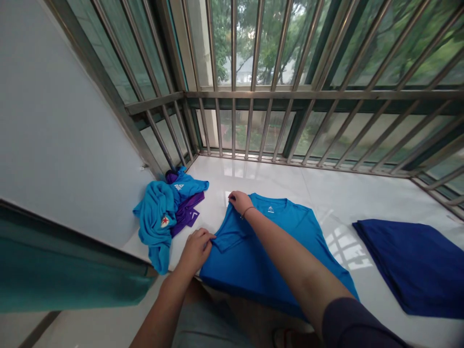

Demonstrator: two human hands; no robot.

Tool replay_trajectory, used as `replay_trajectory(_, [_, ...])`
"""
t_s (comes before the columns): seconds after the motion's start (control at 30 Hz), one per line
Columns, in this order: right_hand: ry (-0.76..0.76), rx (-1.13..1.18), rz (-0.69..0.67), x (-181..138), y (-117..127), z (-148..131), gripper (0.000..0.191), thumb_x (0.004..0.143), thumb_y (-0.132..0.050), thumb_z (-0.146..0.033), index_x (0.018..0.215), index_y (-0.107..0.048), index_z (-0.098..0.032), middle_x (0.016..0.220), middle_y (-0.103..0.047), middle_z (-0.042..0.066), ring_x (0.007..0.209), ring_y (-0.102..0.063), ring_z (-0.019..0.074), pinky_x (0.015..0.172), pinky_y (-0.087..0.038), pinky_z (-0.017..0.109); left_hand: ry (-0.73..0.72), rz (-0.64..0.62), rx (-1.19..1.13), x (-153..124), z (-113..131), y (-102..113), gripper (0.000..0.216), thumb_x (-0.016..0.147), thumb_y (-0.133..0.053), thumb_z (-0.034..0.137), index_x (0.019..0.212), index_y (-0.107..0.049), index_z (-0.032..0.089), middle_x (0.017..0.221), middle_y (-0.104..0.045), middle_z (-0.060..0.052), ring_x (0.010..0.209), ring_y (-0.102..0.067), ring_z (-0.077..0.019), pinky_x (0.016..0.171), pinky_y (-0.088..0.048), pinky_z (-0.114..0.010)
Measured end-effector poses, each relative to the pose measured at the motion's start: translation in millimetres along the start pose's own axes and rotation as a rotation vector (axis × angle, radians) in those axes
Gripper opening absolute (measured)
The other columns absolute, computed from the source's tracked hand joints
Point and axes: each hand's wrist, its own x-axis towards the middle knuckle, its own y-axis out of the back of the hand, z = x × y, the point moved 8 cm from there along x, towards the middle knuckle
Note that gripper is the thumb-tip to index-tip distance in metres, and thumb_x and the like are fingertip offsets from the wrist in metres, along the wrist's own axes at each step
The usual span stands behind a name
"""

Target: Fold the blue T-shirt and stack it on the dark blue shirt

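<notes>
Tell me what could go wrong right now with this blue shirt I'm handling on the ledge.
The blue shirt hangs partly over the front edge of the white ledge, so it might slide off. The left hand pinches only the sleeve and the right hand only the shoulder, so the fabric between could bunch or crease. The pile of clothes lies close and could get caught up.

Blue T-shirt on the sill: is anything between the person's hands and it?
Nothing visible. The left hand pinches the sleeve of the blue T-shirt, the right hand grips its shoulder. The pile of clothes lies apart, to the left.
</notes>
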Motion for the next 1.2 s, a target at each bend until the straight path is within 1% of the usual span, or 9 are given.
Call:
replay_trajectory(0.17, [0.002, -0.073, 0.065, -9, 17, 10, 0.022, 0.109, -0.062, -0.027, 0.125, -0.076, -0.023, 0.132, -0.072, 0.011, 0.120, -0.066, 0.0240, 0.101, -0.049, 0.031, 0.068, -0.015, 0.109, -7, 3, 3, 0.039, 0.091, -0.053, 0.008, 0.113, -0.080, 0.026, 0.111, -0.072, -0.009, 0.110, -0.068, -0.0285, 0.098, -0.053, -0.044])
replay_trajectory(0.3, [-0.049, -0.142, 0.133, -40, 57, 46, 0.029, 0.114, -0.051, -0.034, 0.126, -0.075, -0.023, 0.133, -0.071, 0.013, 0.124, -0.062, 0.0257, 0.104, -0.047, 0.033, 0.133, 0.013, 0.036, 5, -3, 2, 0.027, 0.099, -0.047, 0.017, 0.099, -0.073, 0.023, 0.105, -0.072, -0.009, 0.104, -0.070, -0.0263, 0.097, -0.054, -0.042])
replay_trajectory(0.47, [-0.256, -0.229, 0.151, -101, 121, 152, 0.035, 0.114, -0.046, -0.033, 0.126, -0.077, -0.019, 0.128, -0.074, 0.018, 0.125, -0.064, 0.0300, 0.107, -0.046, 0.038, 0.170, 0.002, 0.017, 69, -3, -14, 0.028, 0.102, -0.053, 0.034, 0.111, -0.074, 0.019, 0.114, -0.073, -0.012, 0.091, -0.072, -0.0234, 0.093, -0.056, -0.038])
replay_trajectory(0.6, [-0.465, -0.240, 0.070, -145, 157, 246, 0.032, 0.106, -0.059, -0.028, 0.126, -0.080, -0.015, 0.124, -0.078, 0.019, 0.115, -0.072, 0.0289, 0.100, -0.050, 0.036, 0.254, -0.104, 0.106, 144, -2, -34, 0.043, 0.097, -0.065, 0.049, 0.121, -0.075, 0.015, 0.122, -0.075, -0.016, 0.104, -0.073, -0.0281, 0.095, -0.054, -0.036])
replay_trajectory(0.73, [-0.559, -0.150, -0.022, -170, 155, 296, 0.032, 0.096, -0.074, -0.036, 0.119, -0.084, -0.016, 0.110, -0.084, 0.013, 0.103, -0.077, 0.0257, 0.089, -0.054, 0.030, 0.339, -0.263, 0.106, 201, -8, -49, 0.027, 0.081, -0.081, 0.038, 0.100, -0.079, 0.018, 0.101, -0.079, -0.010, 0.100, -0.073, -0.0278, 0.085, -0.051, -0.032])
replay_trajectory(0.8, [-0.576, -0.088, -0.036, -174, 146, 307, 0.031, 0.094, -0.078, -0.039, 0.115, -0.085, -0.018, 0.107, -0.085, 0.010, 0.097, -0.078, 0.0232, 0.083, -0.055, 0.027, 0.350, -0.309, 0.083, 217, -12, -51, 0.015, 0.074, -0.084, 0.032, 0.079, -0.076, 0.021, 0.083, -0.076, -0.005, 0.087, -0.072, -0.0253, 0.077, -0.047, -0.031])
replay_trajectory(0.9, [-0.601, -0.006, -0.029, -176, 130, 316, 0.026, 0.092, -0.081, -0.038, 0.109, -0.086, -0.019, 0.101, -0.085, 0.008, 0.090, -0.078, 0.0209, 0.076, -0.053, 0.025, 0.380, -0.360, 0.037, 227, -20, -54, 0.022, 0.068, -0.086, 0.032, 0.061, -0.068, 0.022, 0.063, -0.068, 0.000, 0.073, -0.067, -0.0224, 0.067, -0.042, -0.030])
replay_trajectory(1.03, [-0.616, 0.058, 0.006, -174, 119, 322, 0.020, 0.088, -0.085, -0.037, 0.098, -0.086, -0.019, 0.094, -0.084, 0.007, 0.088, -0.077, 0.0209, 0.074, -0.051, 0.025, 0.454, -0.362, -0.068, 226, -29, -56, 0.029, 0.068, -0.088, 0.039, 0.063, -0.066, 0.022, 0.056, -0.060, 0.003, 0.061, -0.057, -0.0173, 0.059, -0.037, -0.028])
replay_trajectory(1.2, [-0.634, 0.075, 0.073, -169, 124, 326, 0.015, 0.090, -0.082, -0.034, 0.091, -0.085, -0.020, 0.086, -0.082, 0.007, 0.085, -0.076, 0.0206, 0.076, -0.051, 0.026, 0.586, -0.305, -0.233, 226, -39, -56, 0.036, 0.069, -0.090, 0.047, 0.076, -0.065, 0.022, 0.054, -0.055, 0.006, 0.049, -0.047, -0.0130, 0.050, -0.031, -0.025])
